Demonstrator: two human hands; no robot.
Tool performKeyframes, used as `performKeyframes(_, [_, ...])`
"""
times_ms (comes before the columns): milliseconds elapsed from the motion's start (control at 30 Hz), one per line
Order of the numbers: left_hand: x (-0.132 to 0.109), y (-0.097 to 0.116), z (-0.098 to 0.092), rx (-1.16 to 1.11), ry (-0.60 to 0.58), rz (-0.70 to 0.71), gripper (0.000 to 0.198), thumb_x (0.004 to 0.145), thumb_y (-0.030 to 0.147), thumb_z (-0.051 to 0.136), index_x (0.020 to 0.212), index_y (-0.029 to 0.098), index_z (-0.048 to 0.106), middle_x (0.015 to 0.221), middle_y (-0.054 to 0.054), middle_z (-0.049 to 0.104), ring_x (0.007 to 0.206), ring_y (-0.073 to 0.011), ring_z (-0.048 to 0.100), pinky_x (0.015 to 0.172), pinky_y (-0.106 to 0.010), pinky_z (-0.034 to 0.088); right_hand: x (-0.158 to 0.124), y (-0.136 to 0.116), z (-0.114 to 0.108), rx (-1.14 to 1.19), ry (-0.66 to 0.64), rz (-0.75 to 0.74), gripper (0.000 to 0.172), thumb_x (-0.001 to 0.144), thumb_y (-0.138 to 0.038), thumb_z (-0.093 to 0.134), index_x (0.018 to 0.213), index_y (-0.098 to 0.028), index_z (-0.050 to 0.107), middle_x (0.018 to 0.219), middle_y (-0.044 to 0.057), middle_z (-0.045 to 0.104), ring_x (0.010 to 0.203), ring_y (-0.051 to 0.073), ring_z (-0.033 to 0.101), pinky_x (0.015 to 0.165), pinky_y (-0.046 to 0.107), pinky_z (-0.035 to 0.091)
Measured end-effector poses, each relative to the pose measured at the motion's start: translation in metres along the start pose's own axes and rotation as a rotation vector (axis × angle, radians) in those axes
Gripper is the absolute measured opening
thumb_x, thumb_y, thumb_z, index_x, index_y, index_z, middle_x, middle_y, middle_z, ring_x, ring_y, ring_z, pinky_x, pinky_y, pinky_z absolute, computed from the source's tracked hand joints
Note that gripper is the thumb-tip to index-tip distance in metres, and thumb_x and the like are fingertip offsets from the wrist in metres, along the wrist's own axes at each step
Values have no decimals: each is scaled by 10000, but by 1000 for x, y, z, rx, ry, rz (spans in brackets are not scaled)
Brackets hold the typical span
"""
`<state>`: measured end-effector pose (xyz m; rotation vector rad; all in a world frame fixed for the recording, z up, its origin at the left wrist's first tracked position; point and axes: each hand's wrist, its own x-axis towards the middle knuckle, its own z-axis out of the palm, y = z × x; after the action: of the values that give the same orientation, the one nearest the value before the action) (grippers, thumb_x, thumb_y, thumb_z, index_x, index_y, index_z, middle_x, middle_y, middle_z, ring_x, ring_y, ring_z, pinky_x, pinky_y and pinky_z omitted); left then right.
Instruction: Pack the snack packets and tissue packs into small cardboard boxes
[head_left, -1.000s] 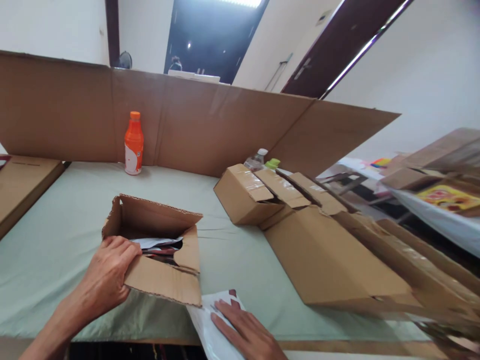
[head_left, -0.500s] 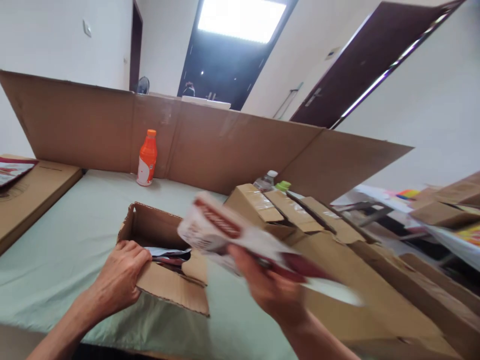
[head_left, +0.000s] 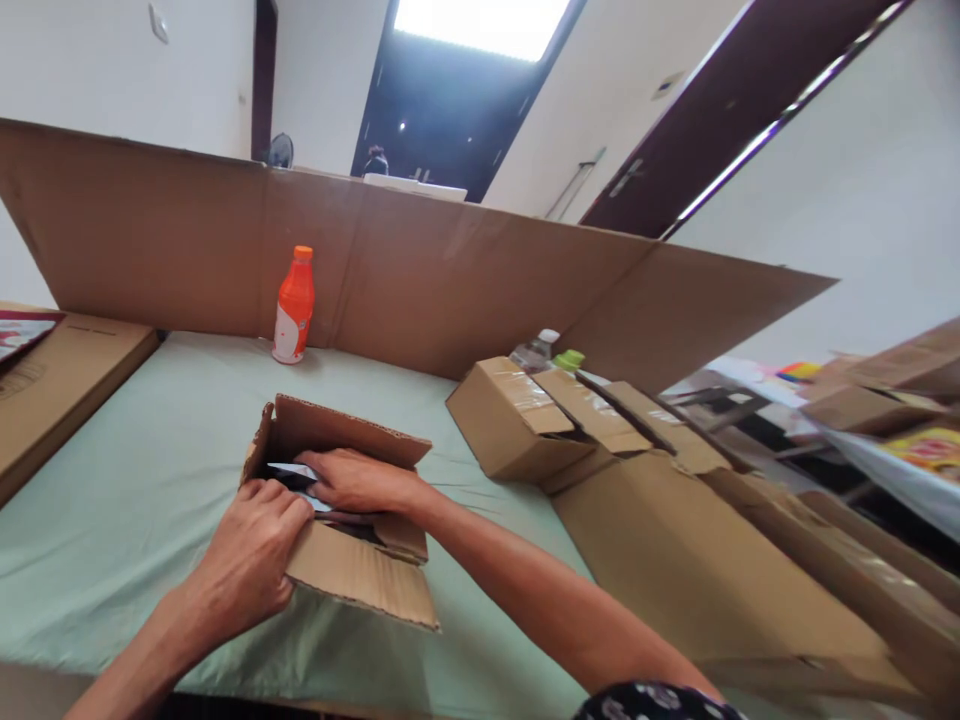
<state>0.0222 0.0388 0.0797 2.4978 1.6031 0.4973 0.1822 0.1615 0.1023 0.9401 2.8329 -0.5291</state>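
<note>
From the head view, an open cardboard box (head_left: 352, 560) sits on the green surface (head_left: 150, 470). The left hand (head_left: 251, 560) curls around its near-left flap, gripping it. The right hand (head_left: 360, 480) lies flat inside, fingers together, pressing on white packets (head_left: 294, 470). An orange bottle (head_left: 293, 305) stands well behind, against a cardboard wall (head_left: 450, 280).

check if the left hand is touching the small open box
Touching. The head view shows the left hand gripping the near flap of the small open box, fingers curled over its edge.
</note>
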Motion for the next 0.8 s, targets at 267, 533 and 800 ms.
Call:
performKeyframes(267, [7,17,-16,76,-87,-63,340,583,23,509,854,200,610,888,-102,711,878,-322,644,801,-480,528,-92,28,15,379,854,46,206,976,-274,570,1068,-213,745,1030,48,806,908,189,766,832,307,616])
performKeyframes(533, [-12,27,-16,197,262,153,382,806,20,502,1135,193,592,1472,-159,554,1414,-358,464,1078,-547,491,-116,45,49,384,1006,2,182,972,-261,600,1047,-225,762,1098,71,801,1072,224,745,965,385,604])
performKeyframes(800, [-39,-9,-10,-45,461,-187,291,1009,283,524,1299,276,552,1486,-90,544,1328,-247,585,1024,-381,549,-103,55,63,386,1085,-45,165,954,-192,608,1018,-227,757,1073,75,798,1038,216,747,924,378,609])
